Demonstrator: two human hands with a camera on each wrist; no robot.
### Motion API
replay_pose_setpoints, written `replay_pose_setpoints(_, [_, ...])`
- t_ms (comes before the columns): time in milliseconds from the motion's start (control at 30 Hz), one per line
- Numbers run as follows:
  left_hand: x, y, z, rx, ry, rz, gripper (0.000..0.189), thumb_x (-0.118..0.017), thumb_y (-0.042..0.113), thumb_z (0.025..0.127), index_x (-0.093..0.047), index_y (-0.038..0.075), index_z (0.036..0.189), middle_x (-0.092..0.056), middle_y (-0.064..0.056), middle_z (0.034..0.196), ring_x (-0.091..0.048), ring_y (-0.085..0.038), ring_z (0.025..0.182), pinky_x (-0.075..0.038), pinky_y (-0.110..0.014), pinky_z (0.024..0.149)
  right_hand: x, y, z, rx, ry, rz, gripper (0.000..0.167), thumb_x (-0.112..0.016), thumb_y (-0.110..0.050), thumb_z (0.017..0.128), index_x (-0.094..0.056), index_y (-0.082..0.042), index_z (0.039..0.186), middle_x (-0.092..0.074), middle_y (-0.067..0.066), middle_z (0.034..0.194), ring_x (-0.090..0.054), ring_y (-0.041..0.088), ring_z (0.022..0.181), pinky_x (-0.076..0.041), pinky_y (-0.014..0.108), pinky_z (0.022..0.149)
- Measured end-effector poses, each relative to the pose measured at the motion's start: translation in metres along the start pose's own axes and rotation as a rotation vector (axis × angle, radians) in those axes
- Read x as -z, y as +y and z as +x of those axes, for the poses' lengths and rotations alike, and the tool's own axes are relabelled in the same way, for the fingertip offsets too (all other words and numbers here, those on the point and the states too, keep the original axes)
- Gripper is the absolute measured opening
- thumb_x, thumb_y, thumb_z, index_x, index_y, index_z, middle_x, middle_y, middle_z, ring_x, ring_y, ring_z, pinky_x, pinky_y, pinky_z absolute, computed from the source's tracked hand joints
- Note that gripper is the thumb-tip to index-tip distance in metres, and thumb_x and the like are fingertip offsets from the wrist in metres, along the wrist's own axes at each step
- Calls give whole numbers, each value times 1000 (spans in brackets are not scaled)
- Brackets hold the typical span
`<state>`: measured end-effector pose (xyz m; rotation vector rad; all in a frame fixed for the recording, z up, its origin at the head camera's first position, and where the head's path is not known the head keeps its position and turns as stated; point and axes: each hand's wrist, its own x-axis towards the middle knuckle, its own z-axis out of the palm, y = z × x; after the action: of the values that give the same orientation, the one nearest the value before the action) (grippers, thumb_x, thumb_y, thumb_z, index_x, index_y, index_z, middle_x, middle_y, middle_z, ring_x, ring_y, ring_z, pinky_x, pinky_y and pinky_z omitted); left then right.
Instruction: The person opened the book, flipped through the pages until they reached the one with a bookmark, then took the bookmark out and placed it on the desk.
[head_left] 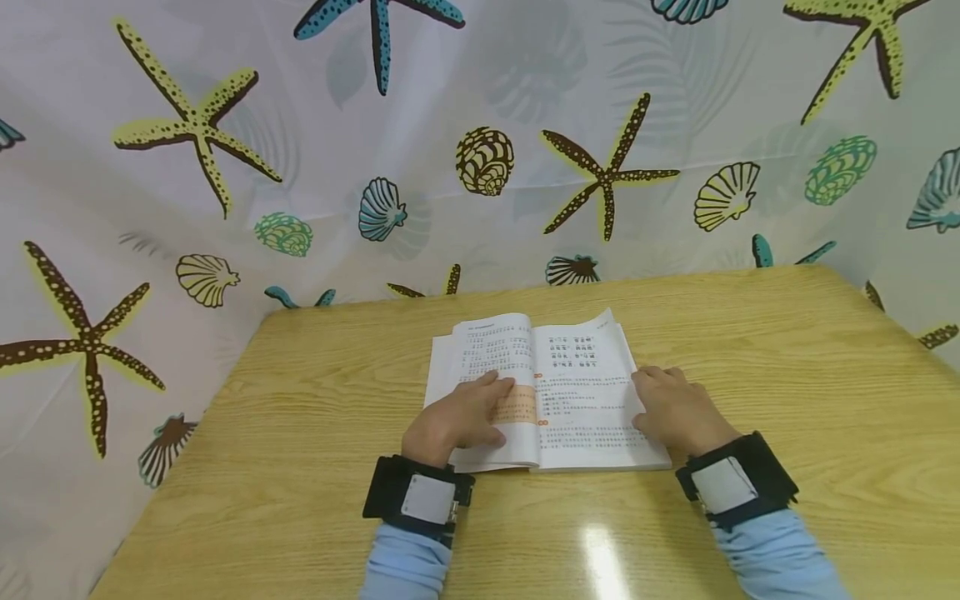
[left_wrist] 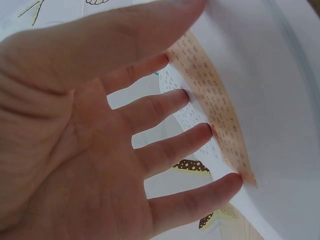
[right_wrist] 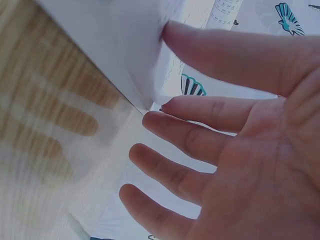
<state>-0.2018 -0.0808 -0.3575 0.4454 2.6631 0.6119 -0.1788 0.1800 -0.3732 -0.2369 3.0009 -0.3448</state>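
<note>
An open book [head_left: 577, 425] with printed pages lies on the wooden table. My left hand [head_left: 459, 417] rests on its left page, fingers spread and nearly straight. In the left wrist view those fingertips [left_wrist: 231, 181] meet the page along an orange printed band [left_wrist: 220, 102], with the thumb apart above them. My right hand [head_left: 681, 412] is at the book's right edge. Seen from the right wrist, its thumb touches the page [right_wrist: 125, 45], while the index and middle fingertips [right_wrist: 152, 119] come right to the page edge. The other two fingers extend loosely below.
The wooden table [head_left: 322, 375] extends around the book on all sides. Behind it hangs a pale cloth [head_left: 450, 100] printed with starfish and shells, which also runs down the left side. The book's top right page corner [head_left: 606, 317] curls up.
</note>
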Motion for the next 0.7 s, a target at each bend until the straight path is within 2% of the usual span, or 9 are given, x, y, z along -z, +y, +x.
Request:
replay_pose_setpoints(167, [0,1,0,-1,2,0,80,-83,5,83,-45,12,154,-31,-10,164,-27,-35,150,-30,-53,116,0,4,0,31,15,27,55,-73,-4,86,-52,17,133,-52,35,137,-46,54,124,-39,70,99])
replay_pose_setpoints(233, [0,1,0,-1,1,-2,81,-83,5,83,-45,12,154,-31,-10,164,-27,-35,150,-30,-53,116,1,6,0,60,47,60,51,-72,-2,88,-53,16,131,-57,34,130,-54,50,116,-46,64,94])
replay_pose_setpoints(333, [0,0,0,-3,0,-2,80,-83,4,83,-45,11,154,-31,-10,164,-27,-35,150,-30,-53,116,3,6,0,112,107,164,38,-64,1,94,-55,13,129,-64,30,116,-63,37,95,-54,49,79])
replay_pose_setpoints(400, [0,0,1,-9,-4,7,80,-82,4,83,-45,11,154,-31,-11,164,-27,-36,150,-30,-54,116,6,2,0,161,136,255,29,-55,2,100,-56,12,127,-67,27,110,-65,32,89,-55,44,74])
replay_pose_setpoints(467, [0,0,1,-13,-5,11,80,-82,4,83,-45,10,154,-31,-11,164,-27,-36,150,-31,-54,116,8,-3,0,232,160,336,28,-48,1,104,-57,11,128,-68,24,110,-64,29,88,-54,43,74])
replay_pose_setpoints(567, [0,-1,1,-13,-5,3,80,-83,4,83,-45,10,154,-31,-11,163,-28,-36,149,-31,-53,116,7,-12,-1,359,160,421,31,-54,-4,103,-58,8,131,-69,21,118,-67,32,105,-55,51,87])
replay_pose_setpoints(667, [1,-1,1,-8,-6,-13,81,-83,3,82,-46,10,153,-32,-11,163,-28,-36,149,-30,-53,116,0,-22,-1,443,151,404,35,-64,-6,99,-61,3,132,-69,16,118,-66,27,105,-55,49,89])
replay_pose_setpoints(700, [1,-2,1,-9,-9,-12,81,-83,3,83,-45,10,154,-32,-11,163,-28,-36,149,-30,-53,116,-2,-26,-1,465,147,368,34,-67,-6,97,-63,1,129,-69,15,117,-66,27,104,-55,48,89])
